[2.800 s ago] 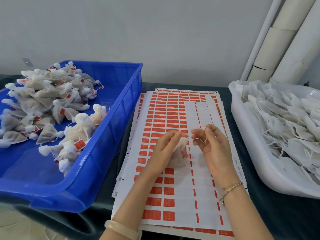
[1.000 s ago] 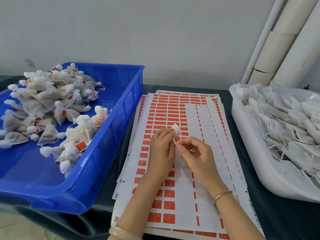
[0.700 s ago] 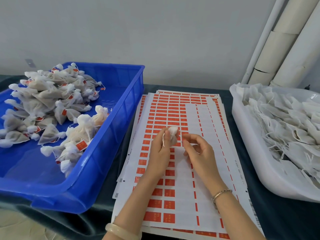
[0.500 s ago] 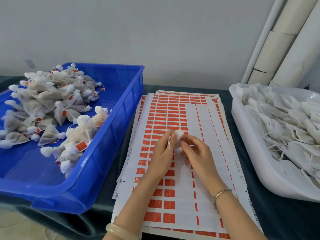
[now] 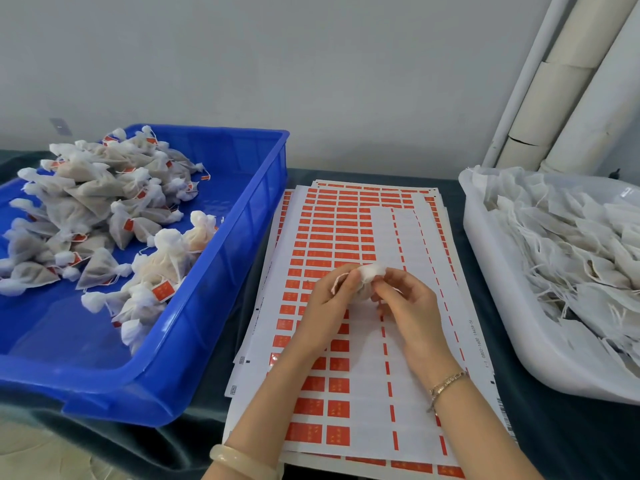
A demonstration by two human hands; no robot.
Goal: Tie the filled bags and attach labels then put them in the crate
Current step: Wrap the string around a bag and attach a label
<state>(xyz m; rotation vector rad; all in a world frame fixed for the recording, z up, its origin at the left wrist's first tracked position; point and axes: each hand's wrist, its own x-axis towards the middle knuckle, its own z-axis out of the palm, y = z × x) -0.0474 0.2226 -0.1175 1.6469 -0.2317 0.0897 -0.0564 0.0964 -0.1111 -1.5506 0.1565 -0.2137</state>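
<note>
Now the left hand (image 5: 323, 306) grips a puckered gauze bag (image 5: 371, 273).

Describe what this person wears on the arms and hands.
No sleeves or gloves: both forearms are bare. The left hand has a thick, smooth, pale cream bangle at its wrist; the right hand has a thin gold-coloured chain bracelet.

White pipes (image 5: 554, 91) stand against the grey wall (image 5: 311, 64) at right; a dark cloth (image 5: 571, 445) lies spread below.
</note>
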